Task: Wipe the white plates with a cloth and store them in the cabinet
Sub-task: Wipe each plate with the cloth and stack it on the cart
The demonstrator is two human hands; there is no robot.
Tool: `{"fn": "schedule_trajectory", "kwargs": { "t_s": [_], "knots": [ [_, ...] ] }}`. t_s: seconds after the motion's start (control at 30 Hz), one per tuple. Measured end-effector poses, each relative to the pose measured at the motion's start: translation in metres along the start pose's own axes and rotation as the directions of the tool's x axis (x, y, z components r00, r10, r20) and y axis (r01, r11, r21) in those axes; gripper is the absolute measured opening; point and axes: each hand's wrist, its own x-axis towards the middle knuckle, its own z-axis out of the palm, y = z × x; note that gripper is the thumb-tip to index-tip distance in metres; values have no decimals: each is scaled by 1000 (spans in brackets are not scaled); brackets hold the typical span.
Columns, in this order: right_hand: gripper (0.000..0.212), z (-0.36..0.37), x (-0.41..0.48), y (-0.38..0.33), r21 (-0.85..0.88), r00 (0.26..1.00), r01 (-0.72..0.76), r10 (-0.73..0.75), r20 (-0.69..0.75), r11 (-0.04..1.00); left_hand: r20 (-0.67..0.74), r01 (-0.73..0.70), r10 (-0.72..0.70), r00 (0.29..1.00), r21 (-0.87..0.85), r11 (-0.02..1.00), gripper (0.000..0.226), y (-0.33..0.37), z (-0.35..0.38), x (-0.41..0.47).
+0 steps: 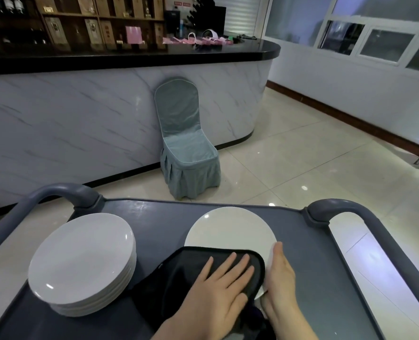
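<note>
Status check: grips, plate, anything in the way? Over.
Left grip flat, pressing black cloth on single plate. Right grip at its rim, fingers hidden. Plate stack alongside, nothing blocking.
</note>
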Motion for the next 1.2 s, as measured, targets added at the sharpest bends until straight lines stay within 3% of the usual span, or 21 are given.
{"fn": "schedule_trajectory", "kwargs": {
  "t_s": [0.07,0.17,0.27,0.37,0.43,0.57,0.8,1.07,1.2],
  "knots": [
    [34,5,-7,8,-47,1000,24,-24,-2,999,22,27,-26,999,-63,998,55,-1,3,15],
    [31,10,-15,14,-40,1000,4,-3,25,999,-43,77,-77,996,3,997,59,-4,5,30],
    [31,10,-13,6,-42,999,24,-23,24,999,-12,146,-147,989,-91,985,62,-17,7,32],
    [30,1,-7,-13,-50,995,96,-97,-13,994,-97,252,-256,962,-46,967,60,-34,7,23],
    [31,-4,-2,-22,-36,992,120,-121,-40,992,-116,215,-219,969,-47,976,59,-36,1,12],
    [30,-1,-6,-21,19,993,95,-93,-74,995,-163,-19,7,987,-73,997,53,-11,4,1],
    [33,11,-26,12,-84,995,75,-69,67,994,-85,254,-271,959,-169,952,62,-17,-2,48],
    [37,-9,-9,-25,-23,990,125,-126,-62,992,-42,211,-210,977,30,977,65,-34,4,7],
    [33,-4,-13,-9,-23,993,108,-109,-36,994,-64,70,-70,995,-5,998,65,3,12,5]
  ]
}}
